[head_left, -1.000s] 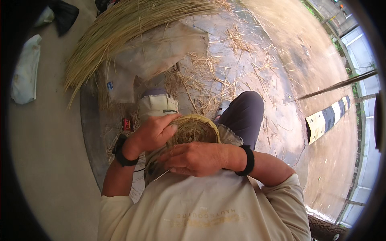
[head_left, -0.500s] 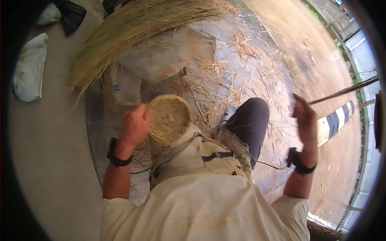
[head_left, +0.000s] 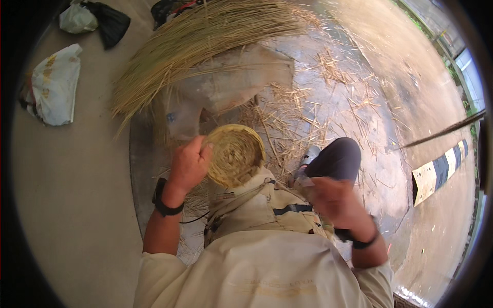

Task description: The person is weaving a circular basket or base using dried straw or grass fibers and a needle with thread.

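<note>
A round, bowl-shaped straw basket (head_left: 236, 154) is tilted over my lap, its coiled inside showing. My left hand (head_left: 191, 163) is closed on the basket's left rim, thumb toward the inside. Motion smears my right hand (head_left: 336, 200), which is over my right thigh, apart from the basket. Its fingers cannot be made out, nor whether anything is in them. Both wrists wear black bands.
A large bundle of long dry straw (head_left: 205, 49) lies ahead over a translucent plastic sheet (head_left: 241, 77). Loose stalks (head_left: 287, 113) litter the ground mat. White sack (head_left: 56, 87) and black bag (head_left: 108, 24) lie far left; a striped barrier (head_left: 439, 172) is at right.
My right hand has swung inward and down from the far right to above my thigh. My left hand keeps hold of the basket. The whole view has shifted slightly.
</note>
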The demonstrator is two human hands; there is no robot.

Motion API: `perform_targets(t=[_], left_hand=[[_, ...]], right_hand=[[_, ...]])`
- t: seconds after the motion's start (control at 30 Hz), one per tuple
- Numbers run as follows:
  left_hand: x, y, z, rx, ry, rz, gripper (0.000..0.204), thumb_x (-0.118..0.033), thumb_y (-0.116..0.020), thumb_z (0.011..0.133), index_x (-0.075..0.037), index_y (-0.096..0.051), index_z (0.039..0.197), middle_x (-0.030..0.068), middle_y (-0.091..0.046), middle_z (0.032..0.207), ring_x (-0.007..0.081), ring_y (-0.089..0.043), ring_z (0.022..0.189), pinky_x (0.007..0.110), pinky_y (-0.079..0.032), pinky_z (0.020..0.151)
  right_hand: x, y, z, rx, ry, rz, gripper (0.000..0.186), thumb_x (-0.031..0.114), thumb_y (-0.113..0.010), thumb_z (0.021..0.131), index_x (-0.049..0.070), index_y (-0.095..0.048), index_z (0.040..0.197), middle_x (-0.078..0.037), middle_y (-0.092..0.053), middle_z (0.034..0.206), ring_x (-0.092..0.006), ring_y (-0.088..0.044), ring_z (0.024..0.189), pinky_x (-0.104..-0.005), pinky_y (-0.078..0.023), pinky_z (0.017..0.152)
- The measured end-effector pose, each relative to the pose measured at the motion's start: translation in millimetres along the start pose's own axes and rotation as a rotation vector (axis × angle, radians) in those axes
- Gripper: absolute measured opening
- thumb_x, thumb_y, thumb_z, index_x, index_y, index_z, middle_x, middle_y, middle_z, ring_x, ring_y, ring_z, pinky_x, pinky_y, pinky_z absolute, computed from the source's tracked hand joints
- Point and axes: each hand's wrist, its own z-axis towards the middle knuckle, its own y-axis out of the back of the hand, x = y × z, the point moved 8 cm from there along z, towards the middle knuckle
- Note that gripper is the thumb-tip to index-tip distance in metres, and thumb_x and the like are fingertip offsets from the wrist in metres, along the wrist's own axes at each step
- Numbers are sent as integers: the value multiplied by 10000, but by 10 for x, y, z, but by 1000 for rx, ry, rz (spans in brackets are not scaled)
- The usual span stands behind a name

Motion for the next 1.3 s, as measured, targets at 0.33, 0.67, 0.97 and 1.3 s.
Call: perform_targets(t=[0.33,0.67,0.97,1.3], left_hand=[[-525,-260,-143,86,-98,-211,196,-140,-666,996,6,-684,1126,258,-720,891,439,-735,835,450,-573,688],[-586,-269,-125,90,-123,-209,197,-150,-671,1000,3,-681,1123,253,-718,887,452,-726,829,470,-569,676],[-749,-403,-298,56,-189,-122,191,-157,-669,997,-1,-656,1106,250,-703,842,472,-705,781,536,-542,635],[-599,-377,-208,65,-191,-31,253,-136,-689,973,16,-662,1173,265,-725,937,448,-733,861,483,-584,702]], right_hand=[[143,-731,605,-101,14,-132,122,164,-662,953,63,-644,1021,-157,-646,644,-395,-681,592,-517,-538,537],[80,-844,584,-81,-6,-192,124,101,-687,938,46,-639,1038,-142,-633,679,-373,-669,580,-473,-526,516],[-16,-959,749,-142,-109,10,119,123,-653,964,36,-572,963,-216,-626,701,-462,-641,626,-549,-511,575],[-66,-922,714,-71,-58,188,157,144,-653,968,21,-567,925,-269,-646,717,-507,-654,690,-582,-524,635]])
